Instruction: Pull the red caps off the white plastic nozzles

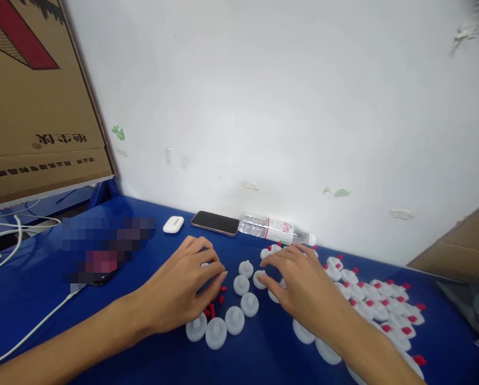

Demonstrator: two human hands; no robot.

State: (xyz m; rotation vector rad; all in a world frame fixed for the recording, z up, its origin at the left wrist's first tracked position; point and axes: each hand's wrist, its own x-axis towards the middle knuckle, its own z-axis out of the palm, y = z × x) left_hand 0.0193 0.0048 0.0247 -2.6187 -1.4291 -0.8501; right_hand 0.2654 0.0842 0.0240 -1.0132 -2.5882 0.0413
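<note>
My left hand rests on the blue table with fingers curled, fingertips pinched near several small red caps. My right hand reaches left, its fingertips touching a white plastic nozzle piece. Several uncapped white nozzle pieces stand between and below the hands. To the right lies a spread of white nozzle pieces fitted with red caps. What the left fingers hold, if anything, is too small to see.
Along the wall lie a dark phone, a white earbud case and a water bottle on its side. White cables run at left. A cardboard box stands far left, another box at right.
</note>
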